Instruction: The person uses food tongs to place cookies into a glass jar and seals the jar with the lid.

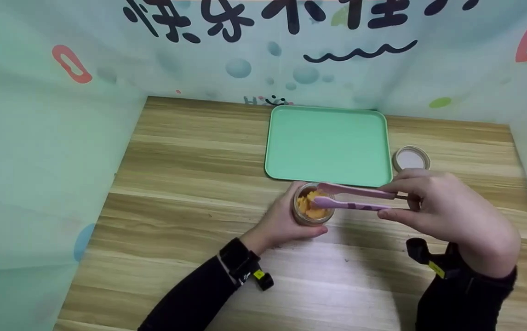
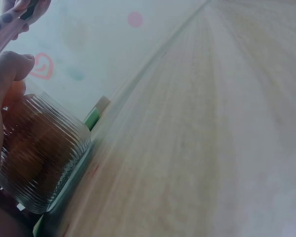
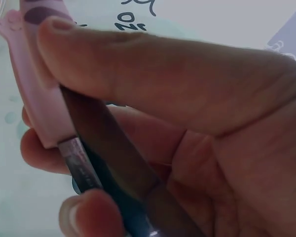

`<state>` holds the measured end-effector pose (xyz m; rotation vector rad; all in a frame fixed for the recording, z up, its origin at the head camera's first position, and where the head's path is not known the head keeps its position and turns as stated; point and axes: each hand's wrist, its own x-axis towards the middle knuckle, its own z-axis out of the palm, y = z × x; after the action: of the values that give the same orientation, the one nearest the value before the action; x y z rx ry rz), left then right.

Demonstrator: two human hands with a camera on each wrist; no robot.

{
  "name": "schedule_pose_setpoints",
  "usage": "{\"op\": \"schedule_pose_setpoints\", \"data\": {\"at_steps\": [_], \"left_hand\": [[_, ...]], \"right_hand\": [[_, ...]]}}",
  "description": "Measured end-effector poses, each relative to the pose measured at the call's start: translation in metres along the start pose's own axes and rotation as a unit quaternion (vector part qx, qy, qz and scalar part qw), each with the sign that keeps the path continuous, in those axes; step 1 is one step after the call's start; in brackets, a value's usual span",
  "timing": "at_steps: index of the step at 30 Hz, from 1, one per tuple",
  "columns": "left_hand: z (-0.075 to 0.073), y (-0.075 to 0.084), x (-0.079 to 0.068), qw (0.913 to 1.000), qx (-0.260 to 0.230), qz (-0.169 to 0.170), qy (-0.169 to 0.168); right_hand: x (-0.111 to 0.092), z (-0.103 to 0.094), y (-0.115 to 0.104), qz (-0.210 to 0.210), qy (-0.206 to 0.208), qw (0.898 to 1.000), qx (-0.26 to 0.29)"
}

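Note:
In the head view my left hand (image 1: 283,219) wraps round a clear ribbed jar (image 1: 308,222) on the wooden table. Orange pieces (image 1: 307,207) lie inside it; what they are I cannot tell. The left wrist view shows the jar's ribbed wall (image 2: 54,143) beside my thumb. My right hand (image 1: 443,202) grips pink tongs (image 1: 355,205) between thumb and fingers, their two tips apart at the jar's mouth. Close up, the tongs have pink ends and a metal strip (image 3: 113,148) running through my right hand (image 3: 187,89). Whether the tips touch an orange piece is unclear.
A green tray (image 1: 328,145) lies behind the jar, close to the back wall. Right of the tray is a round lid (image 1: 412,158), its inside facing up. Printed cloth walls (image 1: 29,161) border the wooden table (image 1: 176,184) at the back and sides.

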<state>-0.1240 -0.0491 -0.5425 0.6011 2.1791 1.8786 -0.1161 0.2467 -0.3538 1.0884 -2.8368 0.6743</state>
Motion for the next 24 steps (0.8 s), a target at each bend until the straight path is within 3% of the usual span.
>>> {"op": "schedule_pose_setpoints", "data": {"at_steps": [24], "left_hand": [[0.0005,-0.0012,-0.0005,0.9998,0.019,-0.008,0.007]], "right_hand": [[0.0038,0.0004,-0.0055,0.01,0.022,1.0,0.0]]}}
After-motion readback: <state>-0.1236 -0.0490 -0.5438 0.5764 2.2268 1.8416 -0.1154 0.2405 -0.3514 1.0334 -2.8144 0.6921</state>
